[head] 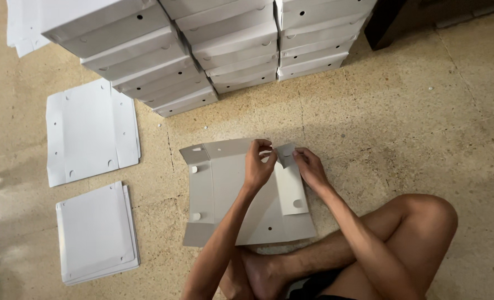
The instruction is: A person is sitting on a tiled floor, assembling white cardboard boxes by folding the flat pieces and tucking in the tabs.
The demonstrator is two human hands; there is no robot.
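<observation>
We saw the speckled floor [402, 122] beneath everything, with stacked white boxes [213, 50] standing at its far side. To the left lay two piles of flat white cardboard sheets [91, 130], well apart from the work. Before the crossed legs rested a grey cardboard blank [224, 189], half folded. The left hand [258, 166] pinched its upper edge; the right hand [311, 169] gripped the small corner flap [286, 157] just beside it.

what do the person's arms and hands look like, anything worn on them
Both arms are bare, with no sleeves in view. The left hand and right hand wear no gloves; no rings, watch or bands are visible. Slim forearms, short nails as far as shows.
</observation>
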